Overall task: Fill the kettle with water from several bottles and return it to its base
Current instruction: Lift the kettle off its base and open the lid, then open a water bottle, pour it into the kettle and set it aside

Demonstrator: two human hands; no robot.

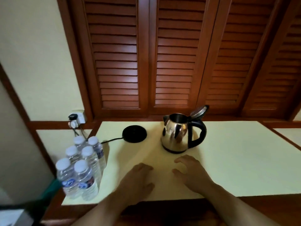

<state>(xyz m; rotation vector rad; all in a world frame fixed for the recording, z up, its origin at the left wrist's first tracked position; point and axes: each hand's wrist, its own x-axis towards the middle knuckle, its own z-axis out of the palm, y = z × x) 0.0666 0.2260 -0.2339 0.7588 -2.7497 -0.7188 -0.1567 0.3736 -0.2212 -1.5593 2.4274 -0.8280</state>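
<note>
— Head view: what did your hands hold?
— Nothing. Your left hand and right hand hovered over the table, fingers loosely spread.
— Labels?
— The bottles at your left wore blue labels, too blurred to read.
— And further back?
— The kettle stood lid-up on the table, apart from its base; nothing blocked it.

Two bare forearms come into the picture from the bottom edge. The left hand and the right hand wear no gloves, rings or watch. No sleeve is visible below either wrist.
</note>
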